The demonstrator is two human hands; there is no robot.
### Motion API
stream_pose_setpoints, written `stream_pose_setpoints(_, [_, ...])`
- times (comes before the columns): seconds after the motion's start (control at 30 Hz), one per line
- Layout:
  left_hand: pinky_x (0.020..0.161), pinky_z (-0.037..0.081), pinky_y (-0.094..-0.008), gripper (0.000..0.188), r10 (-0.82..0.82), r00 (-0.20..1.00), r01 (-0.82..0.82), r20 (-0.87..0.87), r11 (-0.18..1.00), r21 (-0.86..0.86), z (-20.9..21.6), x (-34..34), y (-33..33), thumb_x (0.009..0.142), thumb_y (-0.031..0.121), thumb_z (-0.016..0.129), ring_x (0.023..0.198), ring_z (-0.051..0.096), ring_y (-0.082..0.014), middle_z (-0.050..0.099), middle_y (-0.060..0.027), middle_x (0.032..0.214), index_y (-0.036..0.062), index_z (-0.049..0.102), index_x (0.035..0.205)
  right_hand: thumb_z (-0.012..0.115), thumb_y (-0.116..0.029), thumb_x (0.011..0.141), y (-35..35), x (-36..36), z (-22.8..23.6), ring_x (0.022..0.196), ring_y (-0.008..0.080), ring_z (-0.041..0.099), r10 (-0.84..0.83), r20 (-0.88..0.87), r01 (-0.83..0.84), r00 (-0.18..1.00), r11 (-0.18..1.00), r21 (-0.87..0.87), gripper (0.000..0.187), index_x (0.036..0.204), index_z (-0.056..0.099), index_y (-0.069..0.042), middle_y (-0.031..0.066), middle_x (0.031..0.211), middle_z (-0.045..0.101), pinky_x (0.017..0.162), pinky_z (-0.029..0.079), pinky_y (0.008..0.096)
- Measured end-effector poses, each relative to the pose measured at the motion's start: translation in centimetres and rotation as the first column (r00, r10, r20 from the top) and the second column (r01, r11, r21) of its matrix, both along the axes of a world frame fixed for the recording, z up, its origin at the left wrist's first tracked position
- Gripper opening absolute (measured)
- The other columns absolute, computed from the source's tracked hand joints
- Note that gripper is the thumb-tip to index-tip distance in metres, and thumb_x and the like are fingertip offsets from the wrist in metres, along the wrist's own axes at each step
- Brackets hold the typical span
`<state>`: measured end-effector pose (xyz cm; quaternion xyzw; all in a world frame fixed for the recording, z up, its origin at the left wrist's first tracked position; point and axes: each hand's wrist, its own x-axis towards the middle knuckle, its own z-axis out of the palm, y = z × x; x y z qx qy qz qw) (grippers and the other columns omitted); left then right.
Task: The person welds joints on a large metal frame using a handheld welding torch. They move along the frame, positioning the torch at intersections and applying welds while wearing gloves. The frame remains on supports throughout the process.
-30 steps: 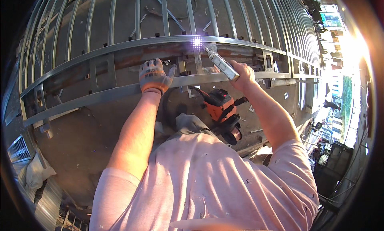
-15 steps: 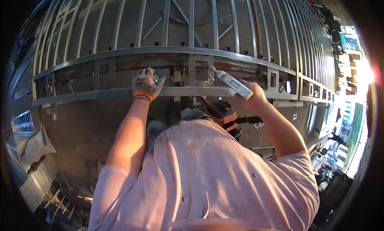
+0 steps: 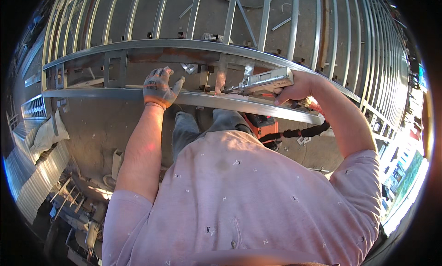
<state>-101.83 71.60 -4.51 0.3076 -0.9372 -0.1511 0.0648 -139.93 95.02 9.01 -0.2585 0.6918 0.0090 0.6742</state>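
My left hand (image 3: 162, 86), in a grey work glove, lies over the near rail (image 3: 271, 108) of a metal frame, fingers stretched forward and thumb apart. My bare right hand (image 3: 299, 86) grips a silver, boxy handheld welding gun (image 3: 267, 81). A thick cable (image 3: 299, 133) with red and black covering trails from below that hand. The gun's thin nozzle points left, close to the lower end of a short crosspiece (image 3: 222, 72) between the two rails. Whether the nozzle touches metal I cannot tell.
Beyond the far rail (image 3: 184, 44), many parallel metal bars (image 3: 231, 17) run away from me. An orange and black machine (image 3: 263, 125) stands on the floor by my legs. A white sack (image 3: 48, 137) and corrugated sheets (image 3: 43, 183) lie at left.
The welding gun has swung from pointing up and left to lying nearly level, its nozzle lower, by the near rail. My left hand stays on the rail. The view has shifted slightly.
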Motion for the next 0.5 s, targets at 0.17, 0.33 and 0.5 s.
stream_pose_setpoints(0.17, [0.098, 0.057, -0.0484, 0.044, 0.001, 0.999, -0.001, 0.046, 1.0, 0.002, 0.0, 0.1, -0.1, 0.089, 0.045, 0.082, 0.11, 0.071, -0.0357, 0.078, -0.0115, 0.113, 0.0083, 0.075, 0.112, 0.097, -0.01, 0.077, -1.8, 0.6, -1.6, 0.098, 0.0233, 0.073, 0.028, 0.069, -0.027, 0.997, 1.0, -0.016, 0.071, 0.142, 0.068, -0.008, 0.0108, 0.118, 0.076, 0.078, 0.065, 0.0378])
stream_pose_setpoints(0.33, [0.097, 0.057, -0.0483, 0.045, -0.01, 0.999, 0.011, 0.043, 1.0, -0.014, 0.1, 0.2, 0.0, 0.087, 0.045, 0.083, 0.11, 0.071, -0.0352, 0.077, -0.0115, 0.114, 0.009, 0.074, 0.113, 0.098, -0.015, 0.075, -2.5, -0.1, -2.1, 0.117, 0.0277, 0.071, 0.038, 0.16, -0.042, 0.986, 0.999, 0.024, 0.074, 0.142, 0.069, -0.009, 0.0127, 0.128, 0.077, 0.103, 0.055, 0.0406])
stream_pose_setpoints(0.5, [0.098, 0.056, -0.0481, 0.045, -0.005, 0.998, 0.005, 0.064, 1.0, -0.01, 0.1, 0.2, -0.1, 0.087, 0.046, 0.083, 0.111, 0.071, -0.0357, 0.077, -0.0117, 0.115, 0.0099, 0.074, 0.113, 0.099, -0.016, 0.073, -2.3, 0.1, -2.5, 0.114, 0.0265, 0.072, 0.055, 0.105, -0.054, 0.993, 0.998, -0.009, 0.072, 0.139, 0.071, -0.009, 0.0125, 0.125, 0.078, 0.101, 0.056, 0.04])
